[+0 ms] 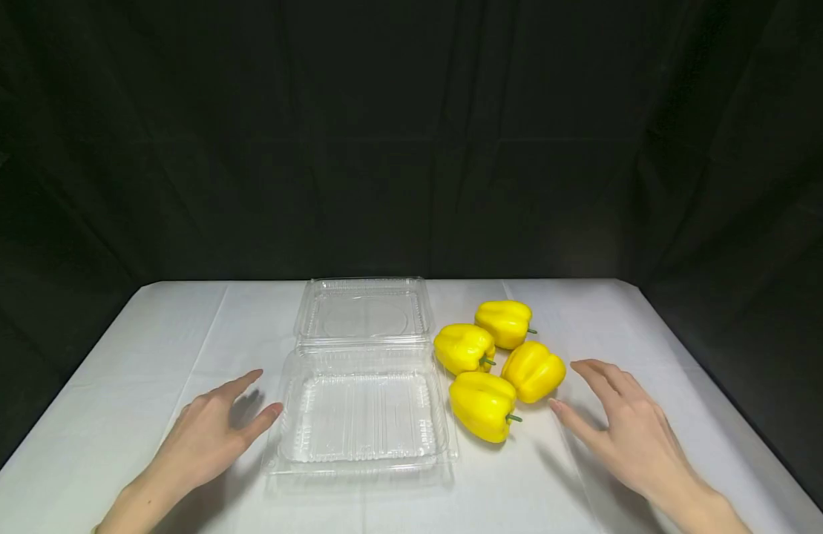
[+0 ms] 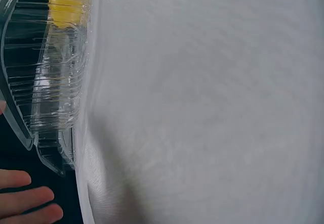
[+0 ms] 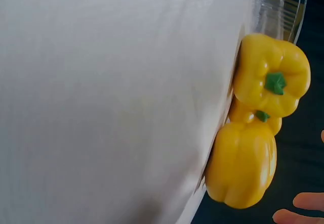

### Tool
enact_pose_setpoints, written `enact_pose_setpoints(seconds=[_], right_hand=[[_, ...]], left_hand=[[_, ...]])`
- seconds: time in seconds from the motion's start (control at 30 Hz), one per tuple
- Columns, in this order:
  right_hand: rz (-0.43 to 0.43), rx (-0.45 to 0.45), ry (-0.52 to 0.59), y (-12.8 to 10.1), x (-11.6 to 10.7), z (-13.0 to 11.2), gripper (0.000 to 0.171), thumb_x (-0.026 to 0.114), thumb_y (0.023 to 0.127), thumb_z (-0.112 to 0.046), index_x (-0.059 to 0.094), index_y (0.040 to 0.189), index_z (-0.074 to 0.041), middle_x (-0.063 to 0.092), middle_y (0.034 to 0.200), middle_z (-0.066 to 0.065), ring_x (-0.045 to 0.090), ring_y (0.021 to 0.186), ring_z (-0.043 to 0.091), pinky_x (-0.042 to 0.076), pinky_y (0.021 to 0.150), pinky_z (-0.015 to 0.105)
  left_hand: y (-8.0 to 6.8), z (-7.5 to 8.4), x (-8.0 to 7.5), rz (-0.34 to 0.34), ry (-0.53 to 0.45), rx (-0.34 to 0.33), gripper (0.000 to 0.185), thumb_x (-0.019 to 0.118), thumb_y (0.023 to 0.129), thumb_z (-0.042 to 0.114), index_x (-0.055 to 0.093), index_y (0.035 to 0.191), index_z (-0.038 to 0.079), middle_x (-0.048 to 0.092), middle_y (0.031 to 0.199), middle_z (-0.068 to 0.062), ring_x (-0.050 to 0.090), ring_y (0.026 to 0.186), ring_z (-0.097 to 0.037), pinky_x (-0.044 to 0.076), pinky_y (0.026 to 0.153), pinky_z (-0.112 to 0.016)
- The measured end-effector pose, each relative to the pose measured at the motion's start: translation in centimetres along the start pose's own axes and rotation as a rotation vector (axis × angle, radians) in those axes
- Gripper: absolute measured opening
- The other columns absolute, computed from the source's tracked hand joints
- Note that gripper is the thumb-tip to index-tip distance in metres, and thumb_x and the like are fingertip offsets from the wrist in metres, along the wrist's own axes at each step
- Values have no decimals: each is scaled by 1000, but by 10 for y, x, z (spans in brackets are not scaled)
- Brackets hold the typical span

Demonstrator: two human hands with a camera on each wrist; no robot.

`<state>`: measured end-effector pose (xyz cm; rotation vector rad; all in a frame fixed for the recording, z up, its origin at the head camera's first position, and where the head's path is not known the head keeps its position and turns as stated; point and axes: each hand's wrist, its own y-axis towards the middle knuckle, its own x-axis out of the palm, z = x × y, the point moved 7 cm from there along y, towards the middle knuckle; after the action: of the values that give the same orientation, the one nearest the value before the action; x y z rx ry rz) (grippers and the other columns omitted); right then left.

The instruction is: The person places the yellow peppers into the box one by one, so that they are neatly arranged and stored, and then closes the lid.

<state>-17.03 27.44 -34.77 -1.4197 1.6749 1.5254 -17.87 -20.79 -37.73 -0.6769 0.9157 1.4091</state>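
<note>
A clear plastic clamshell container [image 1: 367,463] lies open on the white table, its lid [image 1: 364,315] folded back toward the far edge. Several yellow bell peppers [image 1: 483,406] with green stems are grouped just right of the container. My left hand [image 1: 207,437] hovers by the container's left side, thumb near the rim, fingers apart and holding nothing. On the other side, my right hand [image 1: 628,430] is held beside the nearest right-hand pepper [image 1: 534,372], thumb and fingers spread with nothing between them. The right wrist view shows peppers [image 3: 242,166] near the fingertips [image 3: 309,201].
A white cloth [image 1: 217,326] covers the table, with a fold line running along its left part. Black curtains [image 1: 384,148] hang behind the table and at both sides. Shadows of both hands fall on the cloth.
</note>
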Motion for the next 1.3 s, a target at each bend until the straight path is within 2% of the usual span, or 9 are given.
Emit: enact_pose_setpoints(seconds=[0.27, 0.53, 0.83, 1.0, 1.3], right_hand=[[22, -22, 54, 1, 5, -10, 53, 81, 84, -35, 65, 123, -5, 64, 121, 12, 63, 109, 36, 57, 84, 61], [30, -49, 106, 4, 12, -20, 43, 82, 84, -29, 67, 118, -7, 68, 116, 8, 65, 109, 34, 58, 85, 57], [-13, -11, 122, 7, 23, -28, 47, 79, 86, -37, 67, 119, -7, 69, 117, 7, 65, 111, 31, 57, 90, 55], [-3, -32, 153, 9, 26, -34, 45, 80, 85, -35, 68, 119, -9, 69, 117, 3, 66, 109, 27, 57, 91, 52], [13, -93, 165, 12, 33, -45, 47, 86, 79, -30, 69, 118, -10, 69, 113, -3, 68, 101, 16, 60, 83, 43]], left_hand=[[1, 1, 2, -17, -64, 10, 65, 63, 94, 54, 60, 136, 4, 67, 129, -14, 59, 124, -41, 49, 98, -60], [2, 0, 6, -51, -153, 13, 58, 63, 95, 51, 63, 134, 7, 68, 129, -9, 61, 123, -38, 50, 99, -58], [4, 0, 12, -101, -306, 8, 52, 67, 96, 39, 62, 133, 3, 67, 130, -14, 64, 119, -38, 53, 99, -51], [5, -2, 15, -117, -348, -2, 51, 67, 96, 37, 62, 133, 3, 67, 129, -14, 64, 119, -34, 53, 100, -48], [7, 0, 16, -106, -413, 29, 46, 69, 96, 29, 62, 132, 1, 68, 127, -14, 67, 116, -31, 55, 97, -42]])
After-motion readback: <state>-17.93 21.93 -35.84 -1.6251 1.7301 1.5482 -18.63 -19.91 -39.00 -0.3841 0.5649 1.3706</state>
